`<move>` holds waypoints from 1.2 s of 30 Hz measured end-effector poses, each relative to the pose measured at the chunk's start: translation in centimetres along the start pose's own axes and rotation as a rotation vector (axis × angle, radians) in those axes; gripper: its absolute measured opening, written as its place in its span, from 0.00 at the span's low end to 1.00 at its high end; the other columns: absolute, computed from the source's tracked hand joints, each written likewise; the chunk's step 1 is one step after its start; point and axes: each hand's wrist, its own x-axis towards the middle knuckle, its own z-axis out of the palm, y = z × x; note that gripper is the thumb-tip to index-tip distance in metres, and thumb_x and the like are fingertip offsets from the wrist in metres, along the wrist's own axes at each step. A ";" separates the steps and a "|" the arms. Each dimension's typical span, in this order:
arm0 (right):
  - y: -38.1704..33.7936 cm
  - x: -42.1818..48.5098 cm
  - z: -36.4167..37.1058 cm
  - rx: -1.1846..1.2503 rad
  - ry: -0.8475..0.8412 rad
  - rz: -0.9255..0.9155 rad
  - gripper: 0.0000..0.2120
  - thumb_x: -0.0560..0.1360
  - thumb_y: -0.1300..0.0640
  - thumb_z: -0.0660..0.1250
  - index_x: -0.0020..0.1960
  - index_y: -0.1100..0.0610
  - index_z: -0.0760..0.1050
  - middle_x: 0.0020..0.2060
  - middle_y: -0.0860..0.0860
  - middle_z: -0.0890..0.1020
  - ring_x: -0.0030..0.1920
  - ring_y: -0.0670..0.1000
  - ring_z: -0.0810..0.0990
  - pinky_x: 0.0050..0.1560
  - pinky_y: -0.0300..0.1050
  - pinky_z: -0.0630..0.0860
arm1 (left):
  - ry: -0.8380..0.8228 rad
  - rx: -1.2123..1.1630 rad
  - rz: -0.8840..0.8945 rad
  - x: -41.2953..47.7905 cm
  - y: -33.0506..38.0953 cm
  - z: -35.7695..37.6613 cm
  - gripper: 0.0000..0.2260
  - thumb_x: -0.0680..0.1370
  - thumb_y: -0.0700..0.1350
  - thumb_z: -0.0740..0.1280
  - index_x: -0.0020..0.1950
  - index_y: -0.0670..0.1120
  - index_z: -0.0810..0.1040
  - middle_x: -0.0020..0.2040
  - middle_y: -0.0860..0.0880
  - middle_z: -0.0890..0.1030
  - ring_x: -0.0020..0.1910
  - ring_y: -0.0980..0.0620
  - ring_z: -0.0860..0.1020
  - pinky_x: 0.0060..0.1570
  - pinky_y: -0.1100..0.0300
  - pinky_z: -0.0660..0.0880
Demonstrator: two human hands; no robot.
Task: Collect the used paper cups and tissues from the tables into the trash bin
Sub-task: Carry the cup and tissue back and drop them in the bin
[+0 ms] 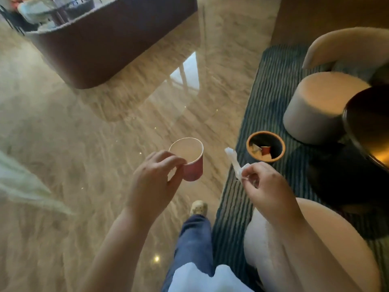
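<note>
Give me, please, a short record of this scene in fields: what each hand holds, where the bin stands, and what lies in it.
left hand: holds a red cup at the rim, cup upright
right hand: pinches a white tissue
bin: round, orange, open top, on the striped rug
in bin: trash, one piece red, one pale
beside bin: round stool
task state: cup and tissue not yet in the bin

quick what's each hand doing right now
Left hand: grips the red paper cup by its rim.
Right hand: pinches a white tissue.
</note>
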 end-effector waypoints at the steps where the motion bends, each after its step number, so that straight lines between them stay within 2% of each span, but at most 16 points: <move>1: 1.2 1.2 -0.1 -0.012 0.005 0.046 0.04 0.72 0.61 0.70 0.44 0.53 0.77 0.40 0.45 0.77 0.39 0.43 0.75 0.39 0.33 0.71 | -0.018 -0.022 0.028 2.2 -0.4 1.5 0.11 0.75 0.50 0.62 0.47 0.49 0.82 0.45 0.55 0.80 0.45 0.51 0.78 0.42 0.55 0.75; 4: 5.0 5.9 -0.5 -0.051 0.052 0.178 0.05 0.72 0.60 0.70 0.42 0.51 0.76 0.39 0.43 0.76 0.38 0.43 0.75 0.39 0.41 0.74 | -0.091 -0.074 0.126 9.6 -1.3 6.5 0.11 0.75 0.51 0.62 0.48 0.50 0.82 0.45 0.56 0.80 0.46 0.52 0.78 0.42 0.57 0.75; 9: 11.1 15.6 -1.2 -0.102 0.220 0.408 0.06 0.71 0.61 0.71 0.42 0.52 0.76 0.41 0.44 0.77 0.40 0.44 0.77 0.41 0.43 0.75 | -0.255 -0.133 0.324 23.6 -3.1 15.5 0.11 0.75 0.53 0.63 0.47 0.53 0.84 0.45 0.59 0.81 0.44 0.57 0.76 0.39 0.60 0.76; 12: 14.4 20.2 -1.0 -0.127 0.207 0.531 0.08 0.70 0.61 0.71 0.42 0.50 0.76 0.41 0.43 0.77 0.39 0.45 0.77 0.39 0.40 0.73 | -0.378 -0.182 0.342 30.8 -3.5 20.9 0.05 0.73 0.49 0.70 0.46 0.54 0.84 0.45 0.60 0.81 0.45 0.58 0.76 0.41 0.64 0.74; 14: 16.2 22.5 -0.8 -0.180 0.189 0.580 0.08 0.70 0.61 0.71 0.42 0.49 0.75 0.40 0.43 0.76 0.38 0.43 0.75 0.37 0.34 0.67 | -0.487 -0.236 0.317 34.7 -4.0 25.1 0.06 0.72 0.47 0.73 0.47 0.55 0.84 0.46 0.61 0.81 0.46 0.59 0.76 0.44 0.63 0.74; 16: 18.0 24.1 -0.7 -0.208 0.180 0.614 0.08 0.70 0.61 0.69 0.42 0.49 0.75 0.40 0.43 0.76 0.39 0.44 0.75 0.36 0.32 0.64 | -0.596 -0.229 0.297 37.2 -4.3 29.7 0.06 0.71 0.47 0.74 0.46 0.56 0.84 0.45 0.61 0.81 0.47 0.59 0.76 0.45 0.62 0.74; 21: 26.1 27.5 2.0 -0.213 0.218 0.695 0.08 0.69 0.63 0.69 0.42 0.50 0.75 0.39 0.43 0.75 0.36 0.44 0.72 0.34 0.32 0.63 | -0.739 -0.181 0.307 40.7 -4.6 41.1 0.05 0.71 0.45 0.74 0.46 0.51 0.85 0.47 0.56 0.83 0.48 0.54 0.78 0.45 0.59 0.74; 23: 30.1 28.2 4.1 -0.205 0.154 0.741 0.08 0.70 0.64 0.70 0.42 0.52 0.75 0.40 0.44 0.76 0.36 0.45 0.71 0.34 0.35 0.63 | -0.815 -0.139 0.283 41.1 -4.9 45.2 0.05 0.72 0.48 0.72 0.47 0.53 0.84 0.49 0.56 0.82 0.49 0.55 0.77 0.46 0.60 0.72; 28: 40.8 29.7 9.2 -0.123 0.012 0.888 0.04 0.74 0.61 0.66 0.45 0.53 0.76 0.45 0.47 0.77 0.41 0.50 0.77 0.36 0.41 0.68 | -0.871 -0.151 0.158 40.5 -5.9 53.9 0.07 0.73 0.46 0.71 0.50 0.52 0.84 0.51 0.56 0.83 0.49 0.55 0.79 0.46 0.63 0.73; 30: 44.6 30.2 11.1 -0.115 -0.074 0.920 0.03 0.75 0.60 0.65 0.46 0.52 0.75 0.47 0.48 0.76 0.41 0.50 0.76 0.36 0.41 0.68 | -0.878 -0.142 0.135 39.9 -6.6 57.1 0.06 0.73 0.45 0.71 0.50 0.50 0.84 0.51 0.54 0.83 0.49 0.54 0.79 0.47 0.61 0.73; 33: 49.6 30.9 13.9 -0.087 -0.100 0.988 0.03 0.76 0.59 0.64 0.46 0.52 0.75 0.47 0.48 0.75 0.42 0.49 0.74 0.36 0.39 0.65 | -0.909 -0.152 0.083 38.9 -7.9 62.0 0.05 0.73 0.43 0.72 0.48 0.48 0.84 0.50 0.52 0.83 0.48 0.51 0.79 0.47 0.61 0.72; 36: 53.8 31.8 17.0 -0.053 -0.112 1.016 0.03 0.76 0.58 0.64 0.48 0.52 0.75 0.49 0.48 0.76 0.44 0.48 0.75 0.42 0.42 0.72 | -0.944 -0.142 0.073 38.0 -9.4 67.2 0.06 0.74 0.42 0.71 0.50 0.47 0.83 0.51 0.51 0.82 0.48 0.51 0.78 0.47 0.60 0.72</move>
